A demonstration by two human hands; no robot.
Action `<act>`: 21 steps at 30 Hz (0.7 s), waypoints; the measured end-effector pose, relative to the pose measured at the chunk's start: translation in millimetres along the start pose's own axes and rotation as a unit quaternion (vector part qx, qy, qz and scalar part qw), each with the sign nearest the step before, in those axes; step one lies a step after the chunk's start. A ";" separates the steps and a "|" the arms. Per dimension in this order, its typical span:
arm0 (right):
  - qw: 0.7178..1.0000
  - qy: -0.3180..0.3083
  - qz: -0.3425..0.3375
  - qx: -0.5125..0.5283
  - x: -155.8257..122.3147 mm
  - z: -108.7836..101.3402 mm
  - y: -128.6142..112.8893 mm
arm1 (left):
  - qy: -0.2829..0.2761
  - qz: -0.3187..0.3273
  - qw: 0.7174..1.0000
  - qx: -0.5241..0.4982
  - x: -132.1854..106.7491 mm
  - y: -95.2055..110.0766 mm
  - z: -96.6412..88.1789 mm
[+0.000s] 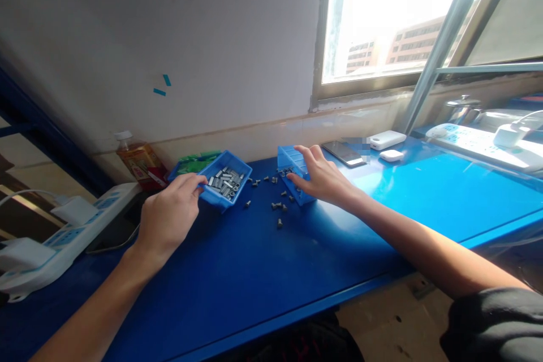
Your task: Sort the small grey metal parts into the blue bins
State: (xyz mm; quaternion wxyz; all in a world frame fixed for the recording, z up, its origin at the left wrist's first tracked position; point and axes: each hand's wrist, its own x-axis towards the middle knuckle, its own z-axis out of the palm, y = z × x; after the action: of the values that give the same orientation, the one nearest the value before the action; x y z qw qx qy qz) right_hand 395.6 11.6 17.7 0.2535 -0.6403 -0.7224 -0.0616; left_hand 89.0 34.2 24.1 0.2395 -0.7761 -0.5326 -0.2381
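Observation:
My left hand (172, 215) pinches the near left rim of a blue plastic bin (220, 199), thumb and fingers closed on it. Short metal cylinders (224, 181) and a few ring-like pieces lie in that bin, which looks slightly tilted. To the right, my right hand (324, 178) is on a second blue bin (303, 197), its thumb and fingers spread across the edges in a wide grip. This bin is tipped, its opening facing left, with some bolts at its mouth. Several loose bolts (276, 205) are scattered on the blue table (254, 271) between the bins.
Behind the left bin sits a container of green pieces (197, 162), near a bottle (138, 158). A power strip (85, 235) with plugs runs along the left. A phone (344, 153), a white box-shaped device (387, 139) and another power strip (487, 144) lie at right.

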 end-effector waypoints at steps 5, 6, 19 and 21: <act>1.000 -0.003 -0.006 0.002 -0.2 -0.3 2.1 | 0.008 0.010 0.999 0.046 -7.0 8.9 -22.7; 1.000 -0.003 -0.007 0.001 -0.2 0.1 2.5 | 0.013 0.011 0.998 0.058 -9.8 12.0 -26.5; 1.000 0.006 -0.011 0.012 1.1 5.3 3.0 | -0.037 0.092 0.985 -0.139 -13.7 28.9 -1.1; 1.000 0.012 -0.009 0.018 1.6 7.2 2.9 | -0.043 0.059 0.975 -0.211 -11.6 26.5 5.1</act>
State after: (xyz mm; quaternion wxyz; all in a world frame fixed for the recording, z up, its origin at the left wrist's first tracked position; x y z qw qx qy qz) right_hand 396.2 16.4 11.5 0.2729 -0.6285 -0.7260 -0.0587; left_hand 110.8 20.7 9.8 0.0604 -0.8485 -0.4338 -0.2969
